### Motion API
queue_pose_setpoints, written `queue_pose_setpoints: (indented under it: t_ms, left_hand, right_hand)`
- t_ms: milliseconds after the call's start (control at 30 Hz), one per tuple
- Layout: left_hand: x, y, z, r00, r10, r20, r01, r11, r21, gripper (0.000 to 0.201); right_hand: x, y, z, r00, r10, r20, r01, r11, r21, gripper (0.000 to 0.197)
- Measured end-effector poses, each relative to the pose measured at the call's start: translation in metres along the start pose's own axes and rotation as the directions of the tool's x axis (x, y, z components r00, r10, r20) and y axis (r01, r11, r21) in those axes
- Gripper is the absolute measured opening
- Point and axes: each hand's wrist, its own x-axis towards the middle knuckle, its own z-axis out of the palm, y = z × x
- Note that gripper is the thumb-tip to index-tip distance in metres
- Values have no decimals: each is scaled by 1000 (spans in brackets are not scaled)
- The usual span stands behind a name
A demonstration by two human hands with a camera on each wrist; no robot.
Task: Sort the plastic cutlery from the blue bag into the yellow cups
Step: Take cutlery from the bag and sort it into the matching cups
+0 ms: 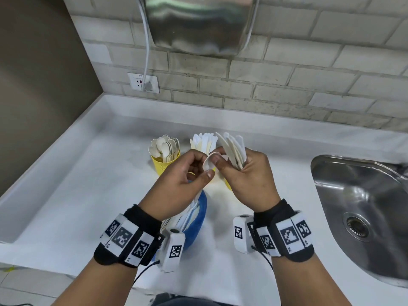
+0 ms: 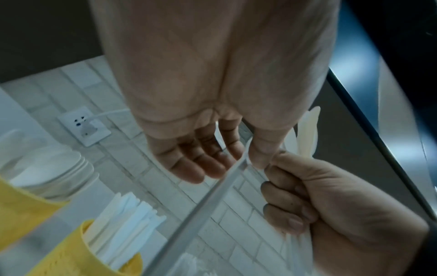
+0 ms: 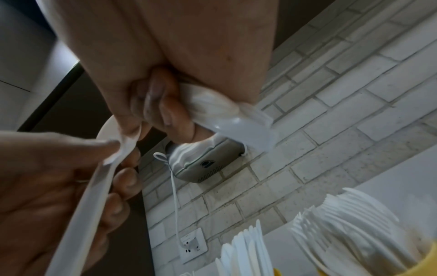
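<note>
My left hand [image 1: 206, 168] pinches a white plastic spoon [image 1: 210, 161] by its neck between thumb and forefinger; the handle [image 2: 196, 214] runs down past the palm. My right hand [image 1: 234, 167] grips an upright bundle of white cutlery [image 1: 234, 149], and its thumb rests on the spoon's bowl [image 3: 108, 130]. Both hands hover above the yellow cups. The left cup [image 1: 164, 165] holds spoons, and the middle cup's cutlery [image 1: 204, 141] shows behind the hands. Only a sliver of a third cup [image 1: 228, 184] shows under the right hand. The blue bag [image 1: 197, 219], with cutlery in it, lies under my left wrist.
A steel sink [image 1: 357, 208] is sunk into the white counter [image 1: 77, 195] at the right. A metal hand dryer [image 1: 198, 25] hangs on the brick wall, its cord plugged into a socket [image 1: 143, 82]. A brown wall closes the left side.
</note>
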Motion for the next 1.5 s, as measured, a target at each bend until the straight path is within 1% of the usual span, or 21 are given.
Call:
queue_pose_setpoints:
  t_ms: [100, 167, 233, 333, 400, 467, 533, 600, 700, 833, 967, 1033, 1133, 1233, 1300, 1333, 1433, 1500]
  left_hand:
    - [4, -5, -7, 997, 53, -60, -44, 989, 141, 11]
    - [7, -9, -14, 994, 66, -89, -49, 982, 181, 13]
    - [13, -14, -27, 983, 70, -171, -33, 977, 208, 18]
    - [22, -21, -52, 949, 118, -291, -21, 948, 317, 21]
    - [31, -26, -71, 928, 154, -340, 0, 911, 413, 18]
    - [41, -31, -86, 906, 185, -380, 30, 869, 494, 16]
    - [51, -37, -97, 896, 191, -400, 62, 839, 540, 17]
    - [59, -44, -102, 901, 183, -394, 78, 823, 562, 25]
    - [70, -58, -105, 921, 177, -347, 65, 809, 585, 41]
    - [82, -77, -103, 934, 202, -294, 43, 754, 655, 54]
    - [89, -97, -100, 937, 227, -267, 21, 725, 689, 66]
    - [88, -106, -97, 943, 228, -242, 12, 704, 710, 65]
    - [83, -116, -87, 942, 257, -216, -5, 654, 756, 49]
    - [78, -133, -78, 916, 361, -173, -71, 573, 817, 35]
    - [76, -143, -75, 906, 390, -165, -82, 544, 835, 31]
    - [75, -146, -74, 910, 382, -163, -70, 528, 846, 31]
    - [70, -145, -69, 943, 293, -155, -6, 484, 875, 37]
    - [67, -141, -66, 955, 245, -168, 18, 516, 856, 43]
  right_hand:
    - [3, 0, 9, 996, -28, 83, 28, 1000, -2, 9]
    - [5, 4, 14, 996, -8, 89, 8, 1000, 4, 4]
    - [8, 9, 14, 999, 23, 31, -24, 999, 23, 13]
    - [14, 13, 9, 998, 29, -53, -25, 997, 73, 10]
    - [19, 19, 8, 994, 68, -86, -57, 991, 124, 6]
    - [23, 27, 10, 988, 118, -97, -101, 981, 164, 11]
    - [27, 34, 12, 986, 138, -94, -118, 975, 188, 13]
    - [30, 39, 14, 986, 131, -100, -111, 977, 184, 15]
    - [36, 45, 18, 981, 131, -142, -99, 972, 212, 20]
    - [43, 51, 23, 966, 171, -195, -111, 952, 284, 22]
    - [49, 57, 26, 960, 200, -198, -128, 937, 325, 27]
    - [50, 60, 28, 956, 218, -197, -145, 933, 329, 25]
    - [51, 63, 31, 952, 243, -184, -168, 921, 351, 12]
    - [51, 65, 35, 946, 272, -175, -195, 912, 362, 15]
    - [51, 66, 37, 946, 278, -166, -204, 909, 363, 19]
    - [51, 66, 37, 946, 283, -160, -210, 907, 365, 21]
    - [52, 65, 38, 942, 300, -152, -227, 900, 373, 24]
    - [52, 63, 38, 938, 313, -149, -235, 889, 394, 23]
